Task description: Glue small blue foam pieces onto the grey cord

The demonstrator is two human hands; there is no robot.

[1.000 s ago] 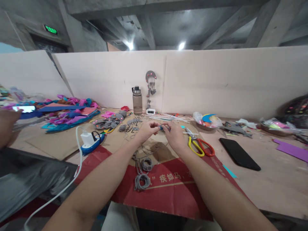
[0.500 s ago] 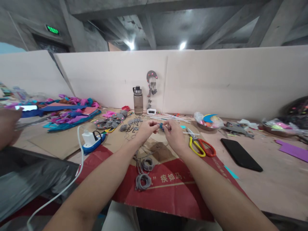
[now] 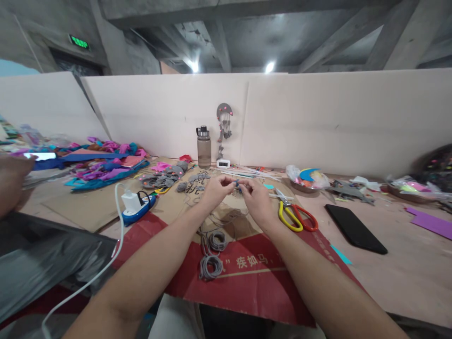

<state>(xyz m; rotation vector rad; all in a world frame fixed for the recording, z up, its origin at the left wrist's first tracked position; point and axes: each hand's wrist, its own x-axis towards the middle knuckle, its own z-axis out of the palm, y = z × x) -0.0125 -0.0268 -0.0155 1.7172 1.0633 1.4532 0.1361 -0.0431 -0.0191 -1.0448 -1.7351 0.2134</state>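
- Both bare forearms are stretched forward over the table, the hands brought together above a brown-and-red cardboard sheet.
- A small blue piece, too small to be identified, is pinched between the fingertips of the left hand and the right hand; both grips are closed on it.
- Coils of grey cord are seen lying on the cardboard below the wrists.
- Yellow-and-red-handled scissors and a black flat phone lie to the right of the hands.
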